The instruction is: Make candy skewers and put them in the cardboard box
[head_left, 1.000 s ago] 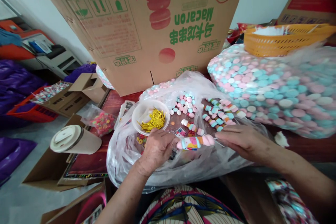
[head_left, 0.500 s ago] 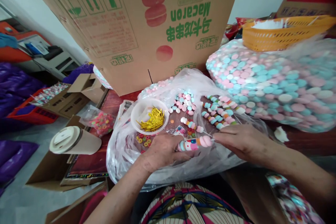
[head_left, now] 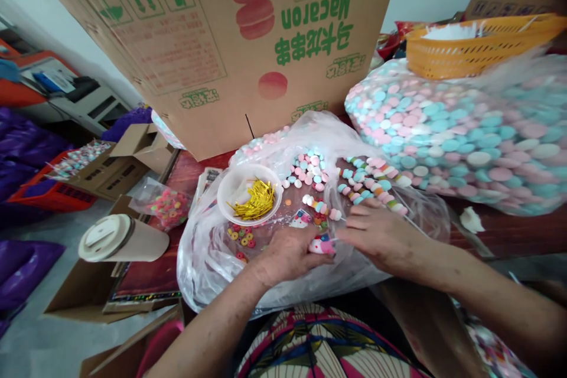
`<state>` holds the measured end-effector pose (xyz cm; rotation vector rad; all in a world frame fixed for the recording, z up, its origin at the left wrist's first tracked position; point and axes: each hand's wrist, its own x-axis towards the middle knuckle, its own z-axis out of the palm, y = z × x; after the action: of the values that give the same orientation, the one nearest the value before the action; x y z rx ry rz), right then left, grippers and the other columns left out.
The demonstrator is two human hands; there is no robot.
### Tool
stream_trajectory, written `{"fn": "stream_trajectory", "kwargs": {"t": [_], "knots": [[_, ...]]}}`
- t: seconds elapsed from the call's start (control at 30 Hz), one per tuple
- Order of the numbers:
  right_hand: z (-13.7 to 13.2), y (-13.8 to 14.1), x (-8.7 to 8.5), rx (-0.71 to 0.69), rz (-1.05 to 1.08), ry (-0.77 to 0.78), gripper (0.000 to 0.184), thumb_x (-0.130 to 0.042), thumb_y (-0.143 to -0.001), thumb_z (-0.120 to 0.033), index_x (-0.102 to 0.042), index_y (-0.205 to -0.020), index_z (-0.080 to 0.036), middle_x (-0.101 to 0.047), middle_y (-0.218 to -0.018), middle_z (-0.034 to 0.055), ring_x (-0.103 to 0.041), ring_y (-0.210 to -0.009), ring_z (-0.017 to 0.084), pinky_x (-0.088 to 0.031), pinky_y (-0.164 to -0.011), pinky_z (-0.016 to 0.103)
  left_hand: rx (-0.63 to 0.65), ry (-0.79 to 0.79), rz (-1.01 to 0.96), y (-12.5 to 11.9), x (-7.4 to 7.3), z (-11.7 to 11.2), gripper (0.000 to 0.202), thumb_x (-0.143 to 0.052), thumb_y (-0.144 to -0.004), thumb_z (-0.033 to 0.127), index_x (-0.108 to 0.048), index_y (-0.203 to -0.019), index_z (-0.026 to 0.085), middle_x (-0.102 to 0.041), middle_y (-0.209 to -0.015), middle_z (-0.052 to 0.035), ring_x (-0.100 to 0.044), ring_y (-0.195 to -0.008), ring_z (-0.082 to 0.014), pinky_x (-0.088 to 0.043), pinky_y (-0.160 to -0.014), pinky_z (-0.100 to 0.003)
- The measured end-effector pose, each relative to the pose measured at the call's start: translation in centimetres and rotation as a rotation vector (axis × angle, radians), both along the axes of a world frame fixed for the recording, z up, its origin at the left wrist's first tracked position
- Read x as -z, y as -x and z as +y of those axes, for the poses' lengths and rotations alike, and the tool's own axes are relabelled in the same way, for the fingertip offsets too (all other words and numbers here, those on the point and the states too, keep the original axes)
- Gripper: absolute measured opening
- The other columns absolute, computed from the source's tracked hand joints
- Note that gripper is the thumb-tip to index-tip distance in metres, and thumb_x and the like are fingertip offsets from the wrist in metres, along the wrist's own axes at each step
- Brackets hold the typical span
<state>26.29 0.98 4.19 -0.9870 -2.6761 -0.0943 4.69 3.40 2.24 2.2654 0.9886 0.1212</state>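
Closing in on each other, hands sit nearer than a moment ago above the plastic bag (head_left: pixel 199 269): left hand (head_left: pixel 287 253) clasps the candy skewer (head_left: pixel 322 245), hiding more of it; right hand (head_left: pixel 383 236) by its end, pinch unclear. Handling seems centred there.

A pink, white and blue label (head_left: pixel 325 246); gold ties (head_left: pixel 256 201), a white bowl (head_left: pixel 234 186); right, pastel pink, blue and white candies (head_left: pixel 478 157), an orange basket (head_left: pixel 460 54); far, a tan box (head_left: pixel 241 91) printed green and red; left, purple bags (head_left: pixel 24 144); near, a magenta-and-cream patterned garment (head_left: pixel 325 357)
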Motion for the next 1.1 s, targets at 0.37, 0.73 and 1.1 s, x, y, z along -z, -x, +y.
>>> {"fn": "stream_trajectory", "kwargs": {"t": [0.37, 0.73, 1.1], "knots": [[0.6, 0.6, 0.2, -0.004, 0.129, 0.310, 0.022, -0.043, -0.082, -0.006, -0.061, -0.093, -0.013, -0.064, -0.091, 0.0109, -0.056, -0.088, 0.022, -0.041, -0.080, 0.035, -0.022, 0.514, -0.353, 4.2, -0.7, 0.6, 0.037, -0.045, -0.092, 0.046, -0.065, -0.090, 0.015, -0.056, -0.072, 0.0003, -0.048, -0.068, -0.0124, -0.037, -0.061, -0.022], [0.2, 6.6, 3.4, -0.023, 0.152, 0.433, 0.060, -0.046, -0.079, -0.008, -0.040, -0.139, -0.008, -0.068, -0.101, 0.0152, -0.059, -0.092, 0.024, -0.046, -0.082, 0.040, -0.461, 0.347, -0.552, 3.3, 3.2, -2.2, 0.041, -0.042, -0.092, 0.048, -0.063, -0.093, 0.013, -0.066, -0.087, -0.0068, -0.058, -0.083, -0.0189, -0.047, -0.080, -0.034], [1.2, 7.0, 1.1, -0.089, 0.214, 0.405, 0.054, -0.042, -0.084, -0.010, -0.042, -0.138, -0.013, -0.067, -0.107, 0.0132, -0.060, -0.098, 0.022, -0.046, -0.089, 0.041, -0.353, 0.791, -0.464, 6.4, 1.2, -1.3, 0.029, -0.060, -0.079, 0.044, -0.064, -0.076, 0.016, -0.053, -0.060, 0.0037, -0.043, -0.051, -0.0072, -0.035, -0.051, -0.020]]}}
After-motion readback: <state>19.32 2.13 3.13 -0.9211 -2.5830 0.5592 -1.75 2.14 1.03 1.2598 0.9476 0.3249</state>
